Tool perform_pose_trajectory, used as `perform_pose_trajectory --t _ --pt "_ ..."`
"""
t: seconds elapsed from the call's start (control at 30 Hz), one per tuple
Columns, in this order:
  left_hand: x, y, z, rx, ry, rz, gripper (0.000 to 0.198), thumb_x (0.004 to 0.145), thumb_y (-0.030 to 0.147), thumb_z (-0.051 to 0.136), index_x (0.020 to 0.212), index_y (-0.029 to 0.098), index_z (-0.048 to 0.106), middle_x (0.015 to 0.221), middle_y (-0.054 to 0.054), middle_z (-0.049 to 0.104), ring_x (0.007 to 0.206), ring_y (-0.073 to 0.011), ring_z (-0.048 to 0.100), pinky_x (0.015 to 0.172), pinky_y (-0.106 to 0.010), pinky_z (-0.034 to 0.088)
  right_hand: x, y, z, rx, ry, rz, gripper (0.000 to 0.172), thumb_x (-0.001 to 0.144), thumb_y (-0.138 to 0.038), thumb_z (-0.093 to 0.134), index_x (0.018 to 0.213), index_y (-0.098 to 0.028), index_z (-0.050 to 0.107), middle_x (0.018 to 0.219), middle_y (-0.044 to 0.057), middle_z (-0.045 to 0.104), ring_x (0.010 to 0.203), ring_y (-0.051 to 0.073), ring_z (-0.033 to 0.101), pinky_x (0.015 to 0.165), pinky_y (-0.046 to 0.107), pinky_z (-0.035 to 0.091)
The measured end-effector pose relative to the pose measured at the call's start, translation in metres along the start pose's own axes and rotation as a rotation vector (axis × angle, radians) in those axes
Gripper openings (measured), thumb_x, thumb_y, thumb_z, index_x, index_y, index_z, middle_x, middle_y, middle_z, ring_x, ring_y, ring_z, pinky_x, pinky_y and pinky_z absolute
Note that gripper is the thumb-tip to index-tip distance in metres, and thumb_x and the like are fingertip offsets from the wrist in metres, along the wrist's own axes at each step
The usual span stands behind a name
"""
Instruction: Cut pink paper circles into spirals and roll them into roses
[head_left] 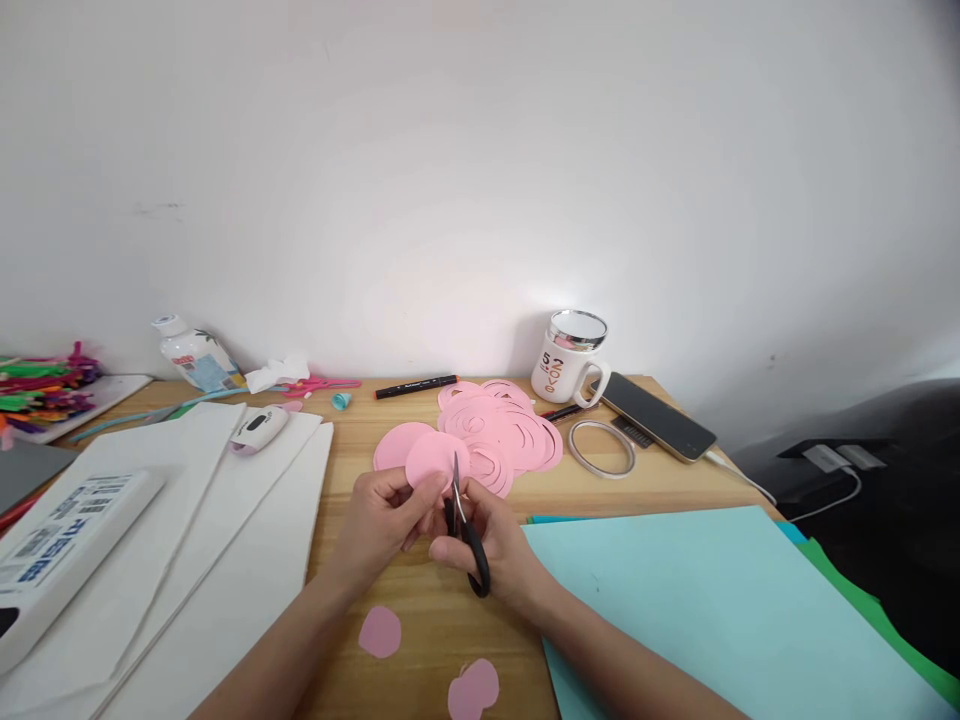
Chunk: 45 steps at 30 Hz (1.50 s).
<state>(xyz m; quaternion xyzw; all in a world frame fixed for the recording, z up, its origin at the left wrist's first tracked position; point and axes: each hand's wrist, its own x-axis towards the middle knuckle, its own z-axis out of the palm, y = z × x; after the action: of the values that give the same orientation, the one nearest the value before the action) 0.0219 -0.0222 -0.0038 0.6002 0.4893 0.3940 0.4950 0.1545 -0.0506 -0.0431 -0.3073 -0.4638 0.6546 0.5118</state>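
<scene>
My left hand (pixel 379 520) pinches the lower edge of a pink paper disc (pixel 435 458) held above the wooden table (pixel 652 482). My right hand (pixel 495 550) grips black-handled scissors (pixel 466 530), whose blades point up into the disc's edge. Just beyond the disc lies a pile of pink spiral-cut paper circles (pixel 499 425), with another plain pink circle (pixel 394 445) to their left. Two small pink offcuts (pixel 380 632) (pixel 474 690) lie on the table near my forearms.
Light blue paper sheets (pixel 720 610) over green ones lie at right, white sheets (pixel 202 560) and a white box (pixel 60 550) at left. A black marker (pixel 416 386), white mug (pixel 564 362), phone (pixel 656 415), tape ring (pixel 601 447), bottle (pixel 195 355) and coloured pipe cleaners (pixel 41 388) line the back.
</scene>
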Motion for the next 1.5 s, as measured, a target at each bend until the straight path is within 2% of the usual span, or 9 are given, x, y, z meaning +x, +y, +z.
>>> perform_pose_trajectory --t 0.27,0.43,0.6,0.93,1.03,1.17,1.33,1.5 --pt "0.0005 -0.0029 0.0007 0.004 0.001 0.013 0.038 0.074 0.04 0.059 0.048 0.015 0.05 0.036 0.006 0.042 0.032 -0.004 0.032 0.033 -0.017 0.025 -0.0007 0.0035 -0.0007 -0.023 -0.017 -0.014 0.045 0.062 -0.047 0.075 0.085 -0.02 0.047 0.065 -0.004 0.047 0.055 0.009 0.036 0.048 0.021 0.029" --pt "0.001 -0.0045 0.0 0.024 0.001 0.012 0.037 0.077 0.04 0.057 0.051 0.014 0.054 0.037 0.005 0.043 0.032 -0.0041 0.034 0.033 -0.017 0.026 -0.0012 0.003 -0.0008 -0.043 0.01 -0.008 0.043 0.06 -0.045 0.076 0.081 -0.019 0.049 0.061 -0.005 0.046 0.053 0.009 0.035 0.047 0.021 0.03" --pt "0.0008 -0.0015 -0.0006 0.035 0.022 0.033 0.041 0.076 0.041 0.057 0.045 0.015 0.047 0.037 0.004 0.044 0.032 -0.0041 0.033 0.032 -0.017 0.026 -0.0009 0.0067 -0.0023 -0.074 0.032 0.004 0.041 0.062 -0.049 0.072 0.081 -0.02 0.051 0.057 -0.006 0.046 0.047 0.008 0.04 0.045 0.021 0.033" --pt "0.0015 -0.0025 -0.0028 0.02 0.142 0.104 0.043 0.082 0.04 0.051 0.047 0.016 0.045 0.04 0.005 0.044 0.03 -0.0032 0.032 0.032 -0.018 0.025 -0.0012 0.0061 0.0006 -0.068 0.082 0.083 0.031 0.062 -0.037 0.071 0.074 -0.019 0.048 0.048 -0.007 0.053 0.041 0.009 0.045 0.042 0.021 0.036" --pt "0.0005 -0.0017 -0.0006 0.027 0.083 0.087 0.042 0.081 0.041 0.052 0.047 0.016 0.046 0.04 0.004 0.046 0.03 -0.0037 0.034 0.032 -0.018 0.026 -0.0018 0.0057 0.0006 -0.09 0.083 0.069 0.032 0.063 -0.04 0.071 0.074 -0.019 0.049 0.049 -0.007 0.052 0.042 0.009 0.045 0.042 0.021 0.036" --pt "-0.0003 -0.0039 0.0014 0.02 0.015 0.062 0.041 0.079 0.043 0.055 0.05 0.015 0.05 0.045 0.002 0.052 0.032 -0.004 0.036 0.031 -0.017 0.025 -0.0016 0.0049 0.0009 -0.06 0.021 0.064 0.039 0.061 -0.048 0.072 0.075 -0.02 0.049 0.054 -0.006 0.051 0.044 0.009 0.042 0.043 0.021 0.034" --pt "-0.0019 -0.0032 0.0027 -0.018 -0.03 0.032 0.037 0.077 0.042 0.057 0.053 0.015 0.057 0.037 0.005 0.047 0.031 -0.004 0.034 0.032 -0.017 0.026 0.0003 0.001 0.0022 -0.028 0.036 -0.039 0.045 0.057 -0.049 0.077 0.078 -0.02 0.048 0.062 -0.005 0.047 0.053 0.01 0.039 0.05 0.022 0.033" --pt "-0.0023 -0.0021 0.0039 -0.039 -0.058 0.027 0.036 0.077 0.043 0.057 0.055 0.014 0.059 0.037 0.005 0.047 0.031 -0.0041 0.034 0.032 -0.017 0.025 0.0011 -0.0007 0.0021 -0.021 0.024 -0.06 0.047 0.057 -0.051 0.077 0.078 -0.02 0.048 0.064 -0.004 0.047 0.055 0.01 0.036 0.05 0.022 0.03"
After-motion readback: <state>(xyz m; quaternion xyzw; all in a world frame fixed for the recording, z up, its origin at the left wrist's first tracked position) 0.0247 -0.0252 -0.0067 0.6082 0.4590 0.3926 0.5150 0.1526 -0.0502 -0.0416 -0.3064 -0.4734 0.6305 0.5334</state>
